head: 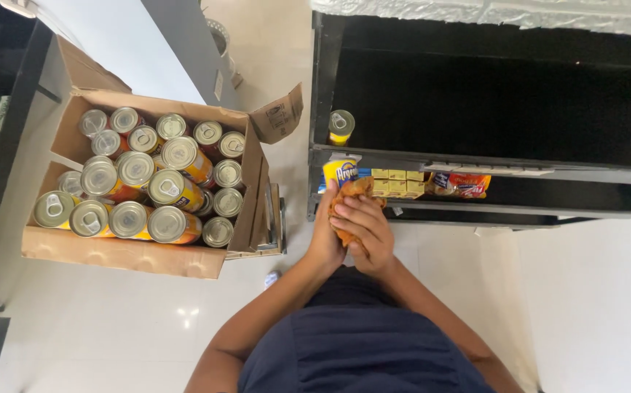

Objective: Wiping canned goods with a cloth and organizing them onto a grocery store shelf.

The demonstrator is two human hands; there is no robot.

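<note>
Both hands meet before the chest — the left hand (328, 236) and right hand (363, 231) each in a closed grip on an orange cloth (352, 191), bunched between them. One can (341, 126) stands on the black shelf (490, 109); the rest fill the box (122, 255) — upright, packed tight.

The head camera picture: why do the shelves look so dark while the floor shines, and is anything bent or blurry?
In the head view, the black shelf unit swallows light, so its deep interior shows little detail; the pale floor carries a small bright glare spot; can lids in the cardboard box glint; the shelf edges bow slightly, a wide-lens effect; the hands holding an orange cloth look a little soft.
</note>
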